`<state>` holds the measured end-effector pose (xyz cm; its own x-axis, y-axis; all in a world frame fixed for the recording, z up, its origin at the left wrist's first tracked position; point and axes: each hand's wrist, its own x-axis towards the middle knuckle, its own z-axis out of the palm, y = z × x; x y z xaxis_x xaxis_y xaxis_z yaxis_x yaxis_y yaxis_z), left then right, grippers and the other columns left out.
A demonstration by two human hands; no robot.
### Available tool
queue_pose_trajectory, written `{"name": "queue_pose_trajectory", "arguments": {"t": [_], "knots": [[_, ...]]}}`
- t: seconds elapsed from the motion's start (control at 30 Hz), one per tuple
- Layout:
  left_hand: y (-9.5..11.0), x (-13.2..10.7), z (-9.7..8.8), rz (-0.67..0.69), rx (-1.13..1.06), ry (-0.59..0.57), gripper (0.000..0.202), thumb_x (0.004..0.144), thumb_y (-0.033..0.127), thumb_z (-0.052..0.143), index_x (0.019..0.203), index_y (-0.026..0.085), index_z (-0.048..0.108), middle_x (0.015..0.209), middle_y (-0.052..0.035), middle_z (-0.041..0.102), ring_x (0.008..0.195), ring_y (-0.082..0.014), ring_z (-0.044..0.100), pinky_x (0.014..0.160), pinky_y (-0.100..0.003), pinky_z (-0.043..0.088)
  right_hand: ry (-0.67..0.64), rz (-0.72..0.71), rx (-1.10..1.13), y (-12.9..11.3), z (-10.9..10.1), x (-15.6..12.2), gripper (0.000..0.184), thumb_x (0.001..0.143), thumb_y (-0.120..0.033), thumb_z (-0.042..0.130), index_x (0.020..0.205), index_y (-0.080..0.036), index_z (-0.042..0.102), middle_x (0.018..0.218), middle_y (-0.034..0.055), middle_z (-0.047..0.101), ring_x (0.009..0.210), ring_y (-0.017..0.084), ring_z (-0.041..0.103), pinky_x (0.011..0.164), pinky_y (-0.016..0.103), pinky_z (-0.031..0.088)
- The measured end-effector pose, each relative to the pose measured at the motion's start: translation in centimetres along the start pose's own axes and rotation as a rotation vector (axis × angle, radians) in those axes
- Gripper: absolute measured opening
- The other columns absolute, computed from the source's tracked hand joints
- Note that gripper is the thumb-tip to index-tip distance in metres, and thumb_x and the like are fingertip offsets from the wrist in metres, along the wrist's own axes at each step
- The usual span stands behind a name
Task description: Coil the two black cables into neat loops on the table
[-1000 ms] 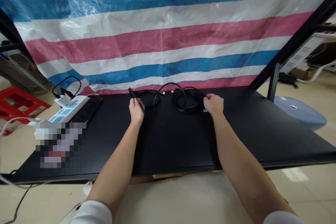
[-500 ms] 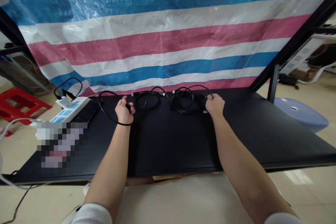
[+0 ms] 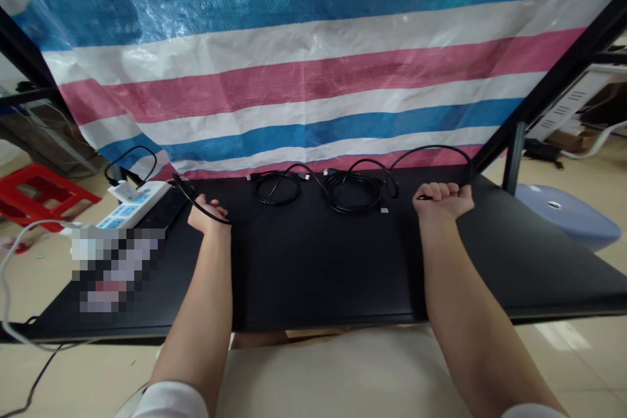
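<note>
My right hand [image 3: 443, 199] is closed around one black cable [image 3: 432, 147]. From its fist the cable arcs up and leftward, back to the larger coil [image 3: 351, 192]. My left hand [image 3: 209, 212], at the left side, has its fingers curled on another black cable [image 3: 194, 201], which loops across the back of the hand and wrist; the end inside the fingers is hidden. Between my hands lies a smaller black cable coil [image 3: 275, 188] with pale-tipped plugs, just left of the larger one. A small white tag or plug tip [image 3: 385, 210] rests beside the larger coil.
At the left of the black table [image 3: 313, 274] are a white power strip [image 3: 134, 206] with plugs and a dark flat object [image 3: 169, 209]. A striped plastic sheet [image 3: 304, 78] hangs behind. A red stool [image 3: 46, 192] and a bluish-purple stool or bin [image 3: 563, 212] flank the table.
My right hand has moved right and turned, drawing its cable into a longer arc from the larger coil. My left hand has shifted left, and its cable loop looks narrower.
</note>
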<state>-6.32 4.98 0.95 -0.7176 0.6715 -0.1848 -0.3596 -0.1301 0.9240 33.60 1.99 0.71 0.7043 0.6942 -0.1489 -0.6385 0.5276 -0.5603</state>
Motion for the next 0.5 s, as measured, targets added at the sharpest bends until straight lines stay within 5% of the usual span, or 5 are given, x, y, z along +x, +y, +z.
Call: {"name": "queue_pose_trajectory", "arguments": {"t": [0.1, 0.23, 0.4, 0.5], "knots": [[0.0, -2.2, 1.2, -0.002, -0.010, 0.047, 0.008, 0.074, 0.021, 0.044, 0.077, 0.019, 0.050, 0.042, 0.0100, 0.033, 0.028, -0.0063, 0.029, 0.032, -0.017, 0.020, -0.169, 0.069, -0.064, 1.0, -0.1, 0.2, 0.049, 0.097, -0.042, 0.021, 0.054, -0.022, 0.034, 0.042, -0.0099, 0.007, 0.030, 0.007, 0.011, 0.032, 0.020, 0.017], [-0.8, -4.3, 2.2, 0.196, 0.077, -0.151, 0.016, 0.078, 0.032, 0.051, 0.075, 0.017, 0.057, 0.038, 0.0098, 0.035, 0.027, -0.0049, 0.027, 0.033, -0.018, 0.016, -0.428, 0.077, -0.260, 2.6, 0.1, 0.0, 0.028, 0.084, -0.046, 0.057, 0.068, -0.024, 0.048, 0.039, -0.0124, 0.018, 0.030, 0.007, 0.022, 0.033, 0.019, 0.025], [-2.2, -4.3, 1.9, 0.343, 0.246, -0.296, 0.026, 0.076, 0.040, 0.057, 0.072, 0.016, 0.063, 0.040, 0.0073, 0.041, 0.031, -0.0060, 0.034, 0.034, -0.020, 0.024, -0.584, -0.081, -0.594, 4.3, 0.6, -1.1, 0.037, 0.062, -0.042, 0.075, 0.071, -0.023, 0.044, 0.052, -0.0066, 0.055, 0.039, 0.009, 0.044, 0.038, 0.020, 0.032], [-2.6, -3.8, 1.9, 0.348, 0.314, -0.315, 0.025, 0.074, 0.039, 0.056, 0.070, 0.016, 0.066, 0.046, 0.0043, 0.049, 0.037, -0.0089, 0.044, 0.039, -0.021, 0.033, -0.628, -0.227, -0.833, 5.4, 0.7, -2.2, 0.044, 0.052, -0.039, 0.080, 0.071, -0.023, 0.044, 0.058, -0.0043, 0.063, 0.047, 0.011, 0.052, 0.046, 0.022, 0.038]]}}
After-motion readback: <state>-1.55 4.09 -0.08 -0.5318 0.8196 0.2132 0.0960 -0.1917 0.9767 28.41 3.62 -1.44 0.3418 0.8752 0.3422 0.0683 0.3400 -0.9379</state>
